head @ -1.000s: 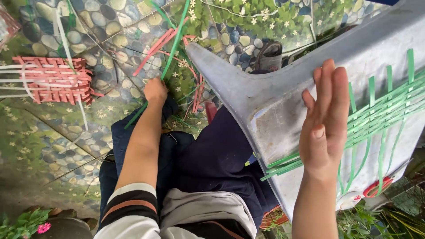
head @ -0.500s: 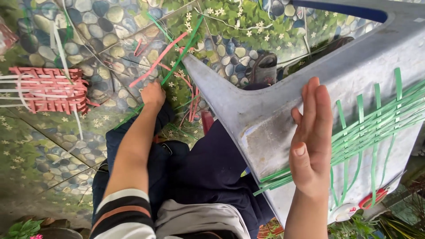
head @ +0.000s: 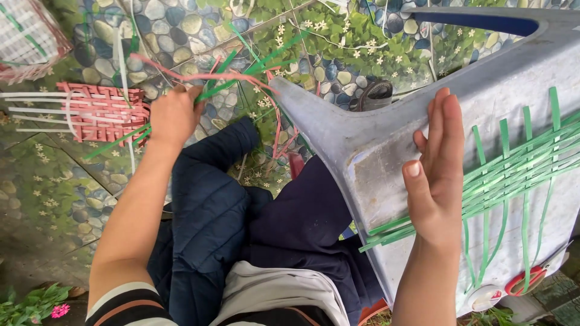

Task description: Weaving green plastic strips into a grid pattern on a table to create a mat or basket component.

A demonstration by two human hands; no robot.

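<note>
My left hand [head: 174, 113] is closed around a bunch of green and pink plastic strips [head: 241, 75], lifted above the patterned floor. My right hand [head: 438, 166] lies flat, fingers together, on a grey plastic board [head: 374, 139] and presses on the left part of a woven mat of green strips [head: 513, 175]. The mat's loose ends stick out below my palm. The board rests tilted over my lap, which is covered by dark blue quilted cloth [head: 211, 211].
A red and white woven strip piece [head: 103, 111] lies on the floor at left. A partly woven basket [head: 27, 36] sits at the top left corner. A dark sandal [head: 377, 93] lies beyond the board. Scissors with red handles [head: 525, 279] lie at the board's lower right.
My left hand has risen from the floor, gathering the green and pink strips and pulling them up. My right hand stays flat on the green weave.
</note>
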